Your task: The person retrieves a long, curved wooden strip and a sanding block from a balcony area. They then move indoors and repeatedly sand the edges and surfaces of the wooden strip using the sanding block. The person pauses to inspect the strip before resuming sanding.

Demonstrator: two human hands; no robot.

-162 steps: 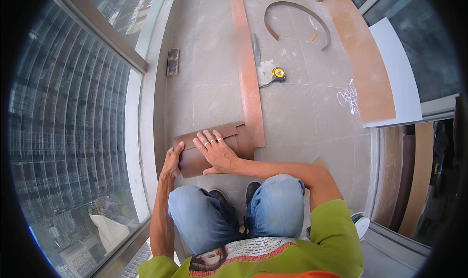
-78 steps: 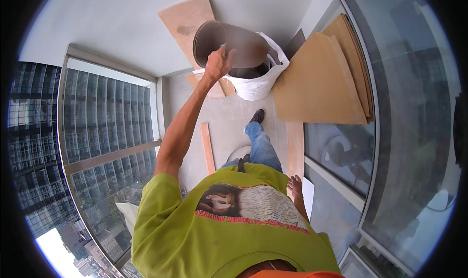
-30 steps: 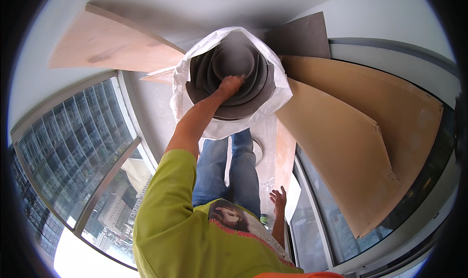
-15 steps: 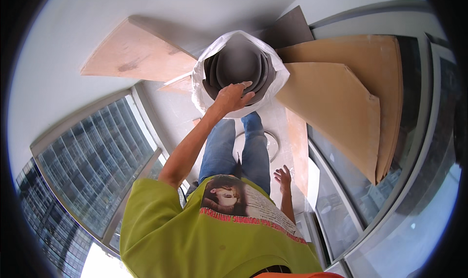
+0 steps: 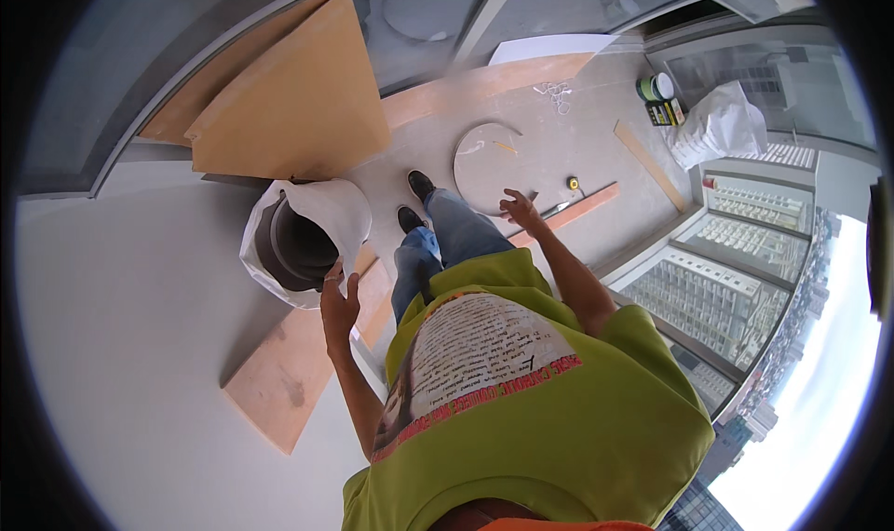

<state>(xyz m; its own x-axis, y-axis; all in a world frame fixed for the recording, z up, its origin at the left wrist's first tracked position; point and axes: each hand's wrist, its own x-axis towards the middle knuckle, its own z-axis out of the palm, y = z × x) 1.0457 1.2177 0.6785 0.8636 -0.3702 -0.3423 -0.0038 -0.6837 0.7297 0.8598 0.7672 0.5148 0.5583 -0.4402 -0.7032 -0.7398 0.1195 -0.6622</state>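
Note:
A white sack (image 5: 352,216) stands on the floor at my left, its mouth open around curved grey pieces (image 5: 307,238) nested in one another. My left hand (image 5: 340,300) is at the near side of the sack's rim, fingers apart and holding nothing; whether a fingertip touches the rim I cannot tell. My right hand (image 5: 521,211) hangs over the floor with fingers stretched and nothing in it. Just beyond it lies a large flat ring or disc (image 5: 456,168) with a thin yellow stick (image 5: 504,147) within its outline.
Brown boards (image 5: 289,94) lean by the window behind the sack; a stained board (image 5: 279,373) lies nearer. Right of my hand are a wooden strip (image 5: 596,203), a tape measure (image 5: 573,184) and another strip (image 5: 652,170). White cord (image 5: 556,94) and a second sack (image 5: 717,126) are farther off.
My view has swung to the right, so the sack now appears at the left. The left hand has come out of the sack's mouth. My right hand has moved forward over the floor.

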